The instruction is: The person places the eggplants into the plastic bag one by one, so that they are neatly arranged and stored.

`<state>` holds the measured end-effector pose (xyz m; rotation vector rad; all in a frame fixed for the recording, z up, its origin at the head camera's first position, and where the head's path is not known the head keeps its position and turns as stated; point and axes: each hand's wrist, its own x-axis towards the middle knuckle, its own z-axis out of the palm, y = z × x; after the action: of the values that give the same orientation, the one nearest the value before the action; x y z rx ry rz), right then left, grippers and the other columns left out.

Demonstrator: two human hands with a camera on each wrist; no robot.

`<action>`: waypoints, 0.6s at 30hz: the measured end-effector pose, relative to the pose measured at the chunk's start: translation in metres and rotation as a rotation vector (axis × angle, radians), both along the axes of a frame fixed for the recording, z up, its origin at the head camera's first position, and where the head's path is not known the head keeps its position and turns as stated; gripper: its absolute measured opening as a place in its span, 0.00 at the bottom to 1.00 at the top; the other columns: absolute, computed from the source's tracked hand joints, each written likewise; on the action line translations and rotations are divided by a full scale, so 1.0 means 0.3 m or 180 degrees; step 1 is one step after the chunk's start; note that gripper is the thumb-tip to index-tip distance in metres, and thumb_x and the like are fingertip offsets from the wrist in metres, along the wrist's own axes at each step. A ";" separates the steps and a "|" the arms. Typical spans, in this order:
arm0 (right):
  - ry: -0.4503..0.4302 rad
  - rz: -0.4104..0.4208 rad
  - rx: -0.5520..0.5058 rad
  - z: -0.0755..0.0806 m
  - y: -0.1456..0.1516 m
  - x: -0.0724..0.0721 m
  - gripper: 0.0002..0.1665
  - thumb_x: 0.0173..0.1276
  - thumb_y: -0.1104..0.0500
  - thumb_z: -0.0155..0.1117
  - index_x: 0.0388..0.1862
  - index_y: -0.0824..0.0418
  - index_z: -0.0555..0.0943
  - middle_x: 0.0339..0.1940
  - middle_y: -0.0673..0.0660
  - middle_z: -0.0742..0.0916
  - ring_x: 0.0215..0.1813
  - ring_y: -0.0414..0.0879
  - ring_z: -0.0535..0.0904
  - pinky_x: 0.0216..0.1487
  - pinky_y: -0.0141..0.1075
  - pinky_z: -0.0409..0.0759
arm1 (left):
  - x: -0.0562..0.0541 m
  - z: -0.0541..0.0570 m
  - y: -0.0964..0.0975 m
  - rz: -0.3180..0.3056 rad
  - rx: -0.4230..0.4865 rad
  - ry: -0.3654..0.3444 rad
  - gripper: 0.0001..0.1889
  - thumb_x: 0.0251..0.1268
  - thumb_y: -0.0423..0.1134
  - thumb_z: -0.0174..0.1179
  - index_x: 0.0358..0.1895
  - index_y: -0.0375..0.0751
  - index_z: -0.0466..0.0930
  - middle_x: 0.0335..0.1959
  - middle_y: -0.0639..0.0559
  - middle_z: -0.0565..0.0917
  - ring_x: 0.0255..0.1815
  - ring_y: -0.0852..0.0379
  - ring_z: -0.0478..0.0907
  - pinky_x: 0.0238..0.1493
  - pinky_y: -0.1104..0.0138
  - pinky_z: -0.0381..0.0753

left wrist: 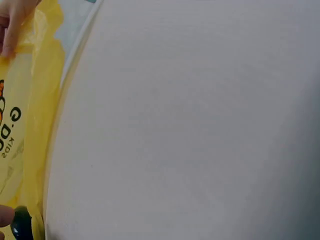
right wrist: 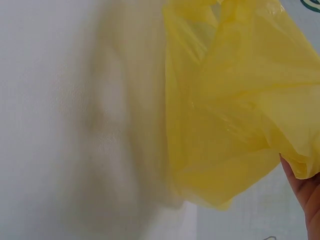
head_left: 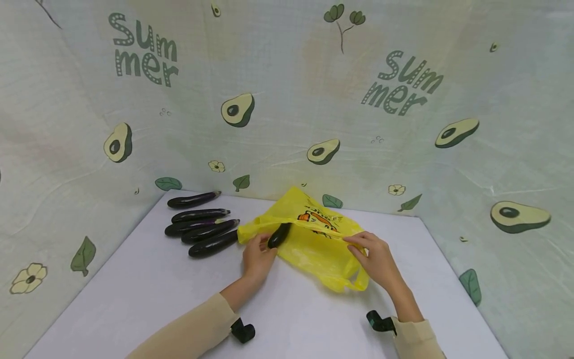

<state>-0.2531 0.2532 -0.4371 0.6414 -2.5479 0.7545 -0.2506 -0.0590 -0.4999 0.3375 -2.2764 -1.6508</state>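
A yellow plastic bag (head_left: 309,249) with a printed logo lies on the table, its mouth facing the person and held raised. At the left part of that mouth, my left hand (head_left: 259,258) grips a dark eggplant (head_left: 279,236), whose far end is inside the bag. In the left wrist view, only a fingertip (left wrist: 6,216) and a bit of the eggplant (left wrist: 21,223) show at the lower left corner. My right hand (head_left: 374,257) pinches the bag's upper edge at the right side. The right wrist view shows the bag (right wrist: 235,110) hanging from those fingers.
Several eggplants (head_left: 213,244) lie in a loose group left of the bag, one (head_left: 193,200) farther back. A white table (head_left: 305,324) lies under everything. Behind it and at both sides hangs a printed cloth (head_left: 278,60) with avocados.
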 end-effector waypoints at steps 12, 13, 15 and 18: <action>-0.0042 -0.0026 0.0043 0.004 0.015 -0.010 0.17 0.67 0.67 0.77 0.54 0.56 0.91 0.46 0.50 0.89 0.46 0.45 0.82 0.49 0.43 0.87 | 0.128 0.093 -0.187 -0.0532 -0.0591 0.0253 0.19 0.65 0.32 0.74 0.59 0.43 0.85 0.57 0.46 0.85 0.53 0.49 0.85 0.56 0.55 0.87; -0.0048 -0.0027 0.0049 0.004 0.016 -0.010 0.17 0.67 0.67 0.77 0.54 0.56 0.91 0.47 0.50 0.89 0.47 0.45 0.82 0.49 0.44 0.87 | 0.131 0.103 -0.205 -0.0554 -0.0663 0.0273 0.19 0.65 0.32 0.74 0.59 0.43 0.85 0.58 0.46 0.84 0.54 0.49 0.84 0.57 0.55 0.87; -0.0053 -0.0032 0.0062 0.003 0.019 -0.012 0.17 0.68 0.67 0.77 0.55 0.56 0.91 0.47 0.51 0.89 0.47 0.46 0.82 0.50 0.44 0.87 | 0.136 0.123 -0.243 -0.0599 -0.0820 0.0257 0.20 0.65 0.32 0.73 0.60 0.42 0.85 0.59 0.45 0.83 0.55 0.48 0.83 0.58 0.54 0.86; -0.0055 -0.0025 0.0068 0.004 0.022 -0.012 0.18 0.67 0.68 0.77 0.55 0.58 0.91 0.47 0.51 0.89 0.47 0.46 0.83 0.50 0.45 0.88 | 0.139 0.150 -0.299 -0.0655 -0.1055 0.0301 0.21 0.66 0.32 0.73 0.61 0.43 0.84 0.58 0.44 0.83 0.56 0.47 0.82 0.59 0.53 0.85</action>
<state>-0.2568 0.2597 -0.4359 0.6339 -2.5761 0.7340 -0.2089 -0.1486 -0.4549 -0.0522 -2.5235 -1.3078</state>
